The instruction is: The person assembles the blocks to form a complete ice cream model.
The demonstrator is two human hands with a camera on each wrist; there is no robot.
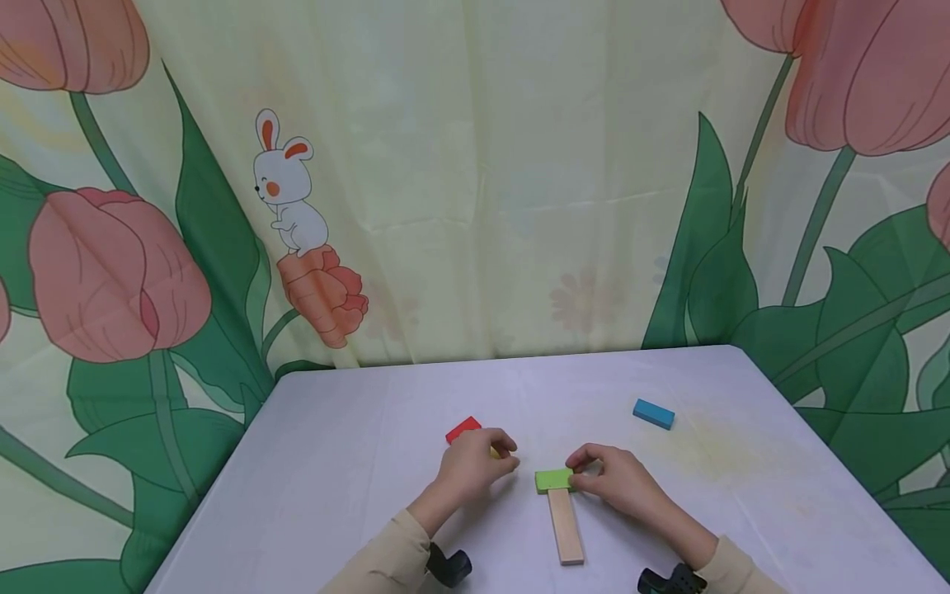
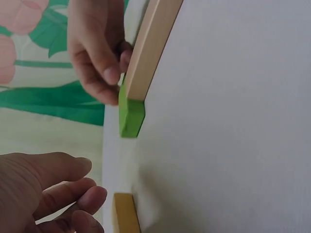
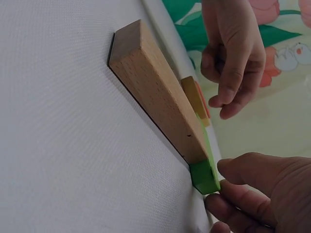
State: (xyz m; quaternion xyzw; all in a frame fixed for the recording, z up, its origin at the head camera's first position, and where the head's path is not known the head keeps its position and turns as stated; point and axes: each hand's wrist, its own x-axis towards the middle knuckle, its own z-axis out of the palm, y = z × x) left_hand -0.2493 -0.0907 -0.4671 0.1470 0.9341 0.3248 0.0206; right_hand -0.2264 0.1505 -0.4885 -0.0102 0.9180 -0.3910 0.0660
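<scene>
A green block point(image 1: 552, 481) lies crosswise at the far end of a long plain wooden block point(image 1: 566, 528), the two making a T on the table. My right hand point(image 1: 616, 483) pinches the green block's right end between thumb and fingers. To the left, my left hand point(image 1: 473, 464) hovers with fingers apart and nothing between them. Beneath and behind it are a yellow block point(image 2: 125, 213), mostly covered in the head view, and a red block point(image 1: 463, 429). In the right wrist view, the wooden block point(image 3: 155, 97) runs up to the green block point(image 3: 204, 177).
A blue block point(image 1: 654, 414) lies farther back on the right of the white-covered table point(image 1: 356, 445). Behind the table's far edge hangs a curtain point(image 1: 482, 181) printed with tulips and a rabbit. A black wrist camera point(image 1: 449, 567) sits on the left wrist.
</scene>
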